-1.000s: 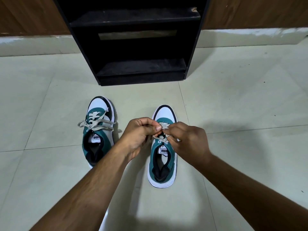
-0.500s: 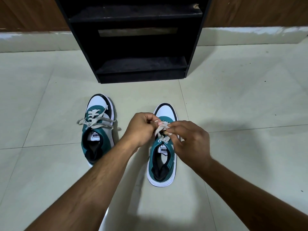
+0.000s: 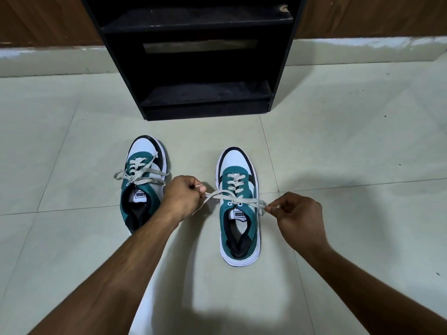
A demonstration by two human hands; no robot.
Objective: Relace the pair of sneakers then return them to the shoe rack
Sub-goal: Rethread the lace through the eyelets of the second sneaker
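Observation:
Two teal, white and black sneakers stand on the tiled floor, toes pointing at the rack. The left sneaker (image 3: 145,180) has a tied beige bow. The right sneaker (image 3: 238,213) has its beige lace (image 3: 232,195) stretched sideways across the top eyelets. My left hand (image 3: 182,198) pinches one lace end to the left of the shoe. My right hand (image 3: 297,213) pinches the other end to its right. Both ends are pulled taut and apart.
A black shoe rack (image 3: 200,56) with two open, dusty shelves stands straight ahead against a wooden wall. Pale floor tiles (image 3: 350,153) spread out on all sides of the shoes.
Both hands were together over the right sneaker's laces. They have now moved apart, left hand leftward and right hand rightward, drawing the lace ends out tight.

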